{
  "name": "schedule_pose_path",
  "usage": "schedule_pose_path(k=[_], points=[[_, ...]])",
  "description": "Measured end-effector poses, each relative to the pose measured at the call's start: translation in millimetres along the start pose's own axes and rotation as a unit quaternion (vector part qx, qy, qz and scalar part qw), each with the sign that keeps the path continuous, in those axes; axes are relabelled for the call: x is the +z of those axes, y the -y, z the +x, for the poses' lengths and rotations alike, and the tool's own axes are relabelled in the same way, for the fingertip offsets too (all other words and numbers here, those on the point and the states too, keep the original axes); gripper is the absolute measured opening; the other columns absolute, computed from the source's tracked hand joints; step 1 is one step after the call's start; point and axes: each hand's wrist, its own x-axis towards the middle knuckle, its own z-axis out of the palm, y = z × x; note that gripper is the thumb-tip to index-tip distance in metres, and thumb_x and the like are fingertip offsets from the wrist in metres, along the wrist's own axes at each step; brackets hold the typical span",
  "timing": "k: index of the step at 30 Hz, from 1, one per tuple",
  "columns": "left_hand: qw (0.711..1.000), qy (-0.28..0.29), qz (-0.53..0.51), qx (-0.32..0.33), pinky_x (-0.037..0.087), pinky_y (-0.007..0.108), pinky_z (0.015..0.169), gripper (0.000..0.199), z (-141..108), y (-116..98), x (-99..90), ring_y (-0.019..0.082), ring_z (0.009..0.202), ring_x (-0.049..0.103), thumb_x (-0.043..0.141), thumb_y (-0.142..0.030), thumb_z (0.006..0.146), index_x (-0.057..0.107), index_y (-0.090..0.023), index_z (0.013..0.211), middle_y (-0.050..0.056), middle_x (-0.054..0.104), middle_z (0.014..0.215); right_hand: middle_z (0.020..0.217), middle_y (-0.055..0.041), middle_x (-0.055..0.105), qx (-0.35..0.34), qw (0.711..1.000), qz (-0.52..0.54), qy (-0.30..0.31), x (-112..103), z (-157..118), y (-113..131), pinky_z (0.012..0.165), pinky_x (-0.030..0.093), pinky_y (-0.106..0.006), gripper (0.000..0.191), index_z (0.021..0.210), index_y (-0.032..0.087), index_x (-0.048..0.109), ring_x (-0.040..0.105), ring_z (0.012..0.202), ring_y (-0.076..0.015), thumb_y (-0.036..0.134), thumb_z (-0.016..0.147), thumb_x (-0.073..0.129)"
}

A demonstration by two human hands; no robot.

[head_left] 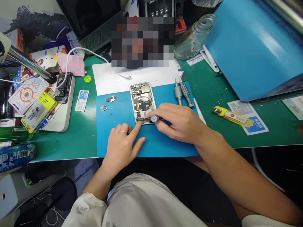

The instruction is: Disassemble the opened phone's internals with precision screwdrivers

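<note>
An opened phone [143,102] lies on the blue mat [120,119], its inner parts showing. My left hand [124,142] rests at its lower left, index fingertip on the bottom edge, fingers apart, a ring on one finger. My right hand [177,123] grips a grey screwdriver [154,119] over the phone's lower right corner; its tip is hidden. Small metal parts [110,99] and another small piece [103,108] sit on the mat left of the phone. Two more grey screwdrivers [178,92] lie at the mat's upper right.
White paper [101,78] lies behind the mat, with a white cable [90,50] over it. A glass jar [194,39] and a large blue box [246,47] stand at the right, near a yellow cutter [232,116]. Packages and a phone board [64,88] crowd the left.
</note>
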Motion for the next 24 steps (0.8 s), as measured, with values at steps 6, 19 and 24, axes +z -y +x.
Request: schedule_pose_path(k=[6,19,24], points=[[1.0,-0.007,-0.01,0.007,0.037,0.036,0.072,0.048,-2,1,0.6,0.021,0.085,0.052,0.042,-0.048,0.109,0.054,-0.023,0.147,0.006,0.057,0.097,0.117,-0.0093,0.072,-0.064,0.995,-0.071,-0.004,-25,3,-25,0.095,0.054,-0.047,0.025,0.113,0.025,0.07,0.066,0.114,-0.0296,0.013,0.097,0.055],[1.0,-0.01,-0.018,0.006,0.038,0.036,0.072,0.048,-3,2,0.2,0.022,0.086,0.053,0.042,-0.049,0.108,0.056,-0.021,0.145,0.006,0.058,0.098,0.145,-0.013,0.061,0.011,0.998,-0.021,0.056,-21,-13,-78,0.113,0.051,-0.059,0.033,0.116,0.022,0.077,0.058,0.136,-0.036,0.017,0.099,0.049],[1.0,-0.013,-0.016,0.005,0.039,0.036,0.074,0.049,-1,3,0.4,0.022,0.088,0.054,0.041,-0.05,0.108,0.057,-0.021,0.145,0.007,0.058,0.099,0.127,-0.0067,0.073,0.118,0.991,-0.004,-0.058,-46,-20,-54,0.104,0.057,-0.055,0.032,0.12,0.033,0.074,0.068,0.12,-0.0337,0.022,0.1,0.052]])
